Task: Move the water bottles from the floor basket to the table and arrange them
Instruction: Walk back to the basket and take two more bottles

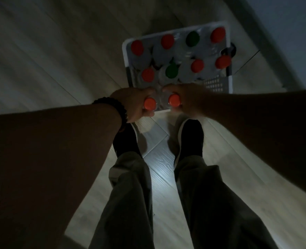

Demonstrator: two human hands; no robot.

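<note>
Left bottle [149, 103]: orange cap, upright, at the near edge of the basket, held just below the cap.
Right bottle [174, 100]: orange cap, upright, just beside the left bottle, held the same way.
Bottle bases: hidden by the hands, so whether they have cleared the basket cannot be told.
Left hand [134, 103]: fingers curled round the left bottle's neck and shoulder, with the cap standing free above them.
Right hand [188, 99]: fingers curled round the right bottle. The view is blurred and single fingers cannot be made out.
Other bottles [167, 41]: eight stand upright in the basket beyond the hands, six with red caps and two with green, packed close.
Basket [125, 51]: white, perforated wall, on the floor [41, 60] just ahead of the shoes [190, 137].
Wristband [116, 108]: dark, on the left wrist.
Table: not in view.
Light: dim, so fine detail is unreliable.
Step in hand: judged to be pickup of a pair of bottles, one per hand. Eight are not yet moved, so the task is likely at an early stage.
Next move: lift both bottles straight up until they clear the basket rim and the neighbouring caps. Then stand, turn toward the table and carry them upright.
Caution: a grip high on the neck lets a full bottle swing, so keep the two apart during the lift.
</note>
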